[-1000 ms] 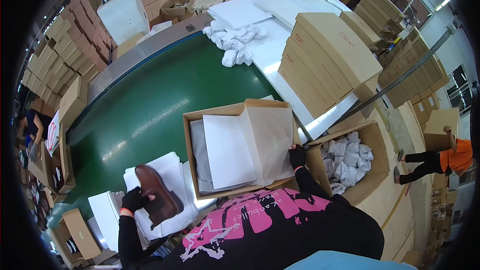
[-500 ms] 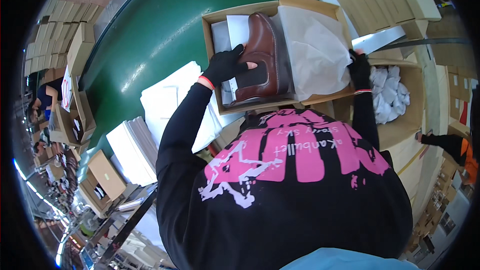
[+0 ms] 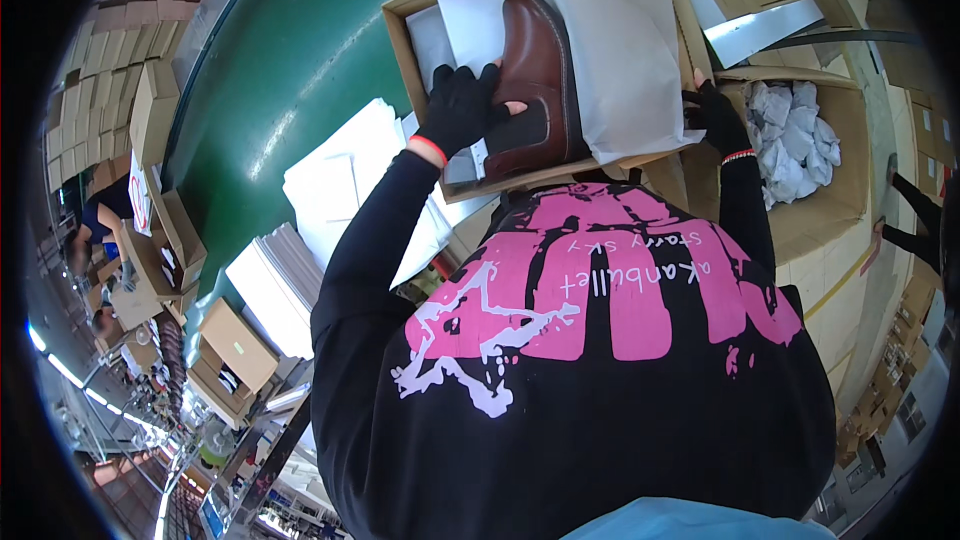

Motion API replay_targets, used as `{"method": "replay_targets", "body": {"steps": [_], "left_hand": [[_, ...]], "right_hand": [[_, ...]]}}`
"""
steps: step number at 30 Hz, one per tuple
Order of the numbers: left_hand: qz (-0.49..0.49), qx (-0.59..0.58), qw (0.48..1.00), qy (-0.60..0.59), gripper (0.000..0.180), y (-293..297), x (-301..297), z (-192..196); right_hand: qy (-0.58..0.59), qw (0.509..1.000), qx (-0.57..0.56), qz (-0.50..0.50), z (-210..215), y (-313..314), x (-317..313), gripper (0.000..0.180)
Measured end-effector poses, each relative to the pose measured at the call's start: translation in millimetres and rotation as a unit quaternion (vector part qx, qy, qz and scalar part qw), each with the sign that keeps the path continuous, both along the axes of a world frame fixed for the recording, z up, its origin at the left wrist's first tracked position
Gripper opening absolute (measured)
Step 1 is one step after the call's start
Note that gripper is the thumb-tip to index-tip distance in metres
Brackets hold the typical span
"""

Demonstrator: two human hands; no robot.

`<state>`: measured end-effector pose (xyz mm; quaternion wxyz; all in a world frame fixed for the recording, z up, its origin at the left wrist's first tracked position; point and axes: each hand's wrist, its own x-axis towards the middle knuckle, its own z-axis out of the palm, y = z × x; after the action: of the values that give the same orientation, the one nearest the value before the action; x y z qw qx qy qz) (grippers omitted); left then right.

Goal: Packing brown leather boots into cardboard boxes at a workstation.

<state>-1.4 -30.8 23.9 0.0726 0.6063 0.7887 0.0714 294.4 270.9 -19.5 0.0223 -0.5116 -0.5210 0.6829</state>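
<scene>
A brown leather ankle boot (image 3: pixel 535 35) with a dark elastic side panel lies in an open cardboard shoebox (image 3: pixel 420 50). Over the boot my left hand (image 3: pixel 460 110), in a black fingerless glove, is spread with its thumb on the elastic panel. Beneath its fingers is a white card (image 3: pixel 478 25), partly covered. White tissue paper (image 3: pixel 620 60) lies flat over the right half of the box, hiding what is under it. At the box's right wall, my gloved right hand (image 3: pixel 716 120) has its fingers bent over the rim, close to a corner of the tissue.
The box rests on a green worktop (image 3: pixel 260 110). White paper sheets (image 3: pixel 350 180) and a thick paper stack (image 3: pixel 275 275) lie to the left. A carton of crumpled white paper (image 3: pixel 795 140) stands at right. Other people (image 3: pixel 110 210) are at the far left.
The box and boot have shifted away from me. The tissue paper lies flatter, and my right hand has come down along the right wall. My left hand's fingers are more spread.
</scene>
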Motion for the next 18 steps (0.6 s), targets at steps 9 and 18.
{"method": "replay_targets", "body": {"steps": [9,18], "left_hand": [[0.026,0.006,0.999,0.019,0.067,-10,-11,21],[-0.013,0.03,0.999,0.02,0.069,-16,-12,1]], "right_hand": [[-0.095,0.952,0.166,0.238,-40,22,17,0.03],[0.124,0.895,0.405,0.142,16,69,46,0.052]]}}
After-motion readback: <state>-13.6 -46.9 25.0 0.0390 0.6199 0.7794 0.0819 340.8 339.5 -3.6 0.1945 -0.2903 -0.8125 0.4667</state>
